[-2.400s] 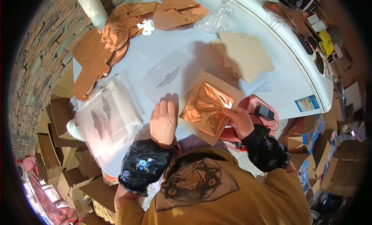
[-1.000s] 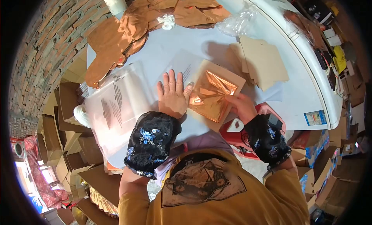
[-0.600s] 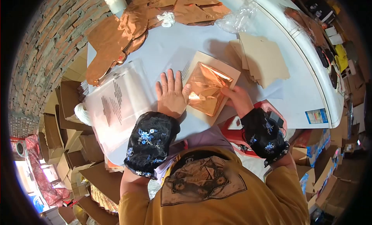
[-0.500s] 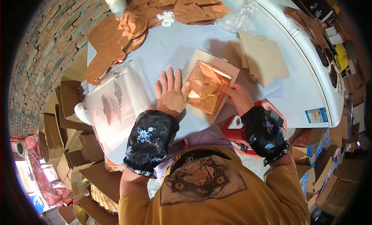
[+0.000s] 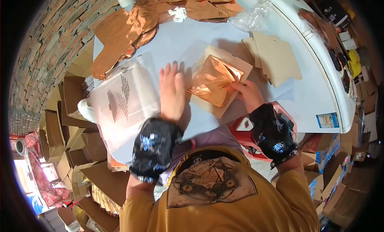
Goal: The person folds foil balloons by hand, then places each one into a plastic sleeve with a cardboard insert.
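Observation:
In the head view, a folded copper-coloured foil piece [image 5: 214, 82] lies over a beige card [image 5: 234, 62] on the pale table. Clear film with small print shows along the card's left side. My right hand [image 5: 249, 96] pinches the right edge of the foil packet between thumb and fingers. My left hand [image 5: 172, 94] is just left of the packet, fingers stretched out and slightly blurred, holding nothing. To its left lies a stack of clear printed plastic bags [image 5: 122, 98].
Loose beige cards [image 5: 278, 60] lie at the right. Copper foil sheets [image 5: 120, 40] cover the back left, beside a white crumpled bundle [image 5: 178, 14] and clear plastic [image 5: 252, 18]. Cardboard boxes [image 5: 106, 184] crowd the floor at left; a red stool [image 5: 284, 112] stands by the table.
My left hand has lifted off the packet's left edge and moved slightly left. The packet has turned a little, with my right hand still gripping its right edge.

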Tool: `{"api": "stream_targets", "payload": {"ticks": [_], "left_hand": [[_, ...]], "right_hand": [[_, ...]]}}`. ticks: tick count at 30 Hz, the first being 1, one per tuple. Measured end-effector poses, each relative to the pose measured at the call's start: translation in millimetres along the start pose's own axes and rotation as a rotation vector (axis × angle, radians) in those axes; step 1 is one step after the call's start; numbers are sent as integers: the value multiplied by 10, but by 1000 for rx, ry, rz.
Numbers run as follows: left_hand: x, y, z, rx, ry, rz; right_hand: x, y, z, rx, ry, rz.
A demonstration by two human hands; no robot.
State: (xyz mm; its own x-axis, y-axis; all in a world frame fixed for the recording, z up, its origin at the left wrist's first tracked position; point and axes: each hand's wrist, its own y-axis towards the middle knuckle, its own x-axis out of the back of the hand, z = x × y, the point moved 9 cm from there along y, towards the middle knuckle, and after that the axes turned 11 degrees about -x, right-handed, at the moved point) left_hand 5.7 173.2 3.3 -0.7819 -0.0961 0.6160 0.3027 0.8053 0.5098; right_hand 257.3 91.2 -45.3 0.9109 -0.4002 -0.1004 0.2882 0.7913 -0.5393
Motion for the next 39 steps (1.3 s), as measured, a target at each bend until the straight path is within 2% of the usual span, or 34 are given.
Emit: {"api": "stream_targets", "payload": {"ticks": [1, 3, 4, 5, 6, 9, 13, 16, 19, 21, 23, 27, 30, 33, 36, 39], "left_hand": [[145, -126, -113, 192, -453, -77], [148, -402, -294, 399, -837, -142], [132, -525, -312, 422, -765, -131], [56, -607, -412, 434, -841, -106], [-54, -709, -457, 555, -936, -47], [-405, -817, -439, 650, -1028, 64], [-509, -704, -674, 485, -1313, -117], [-581, -683, -685, 481, -1437, -207], [-556, -680, -672, 608, -1385, -265], [-562, -705, -633, 769, -1274, -189], [-574, -737, -591, 858, -1222, -160], [-599, -713, -533, 852, -1254, -201], [-603, -700, -455, 774, -1237, -227], [-625, -797, -319, 755, -1171, -194], [-634, -784, -225, 740, -1134, -160], [-624, -744, -210, 727, -1202, -184]], "right_hand": [[8, 13, 3, 5, 35, 19], [30, 30, -44, 6, 110, 59], [28, 7, -72, 14, 131, 46], [7, -10, -92, 24, 152, 35], [-17, -26, -103, 37, 173, 24], [-103, -109, -146, 37, 208, -1], [-168, -222, -153, 64, 283, -27], [-177, -219, -219, 50, 277, -52], [-144, -217, -294, 6, 231, -71], [-122, -226, -300, -39, 161, -99], [-158, -257, -274, -70, 155, -41], [-186, -269, -238, -173, 166, 192], [70, -282, -215, -272, -18, 157], [449, -164, 28, 82, -278, -45], [410, -86, 141, 210, -266, 104], [377, 9, 194, 226, -253, 94]]}}
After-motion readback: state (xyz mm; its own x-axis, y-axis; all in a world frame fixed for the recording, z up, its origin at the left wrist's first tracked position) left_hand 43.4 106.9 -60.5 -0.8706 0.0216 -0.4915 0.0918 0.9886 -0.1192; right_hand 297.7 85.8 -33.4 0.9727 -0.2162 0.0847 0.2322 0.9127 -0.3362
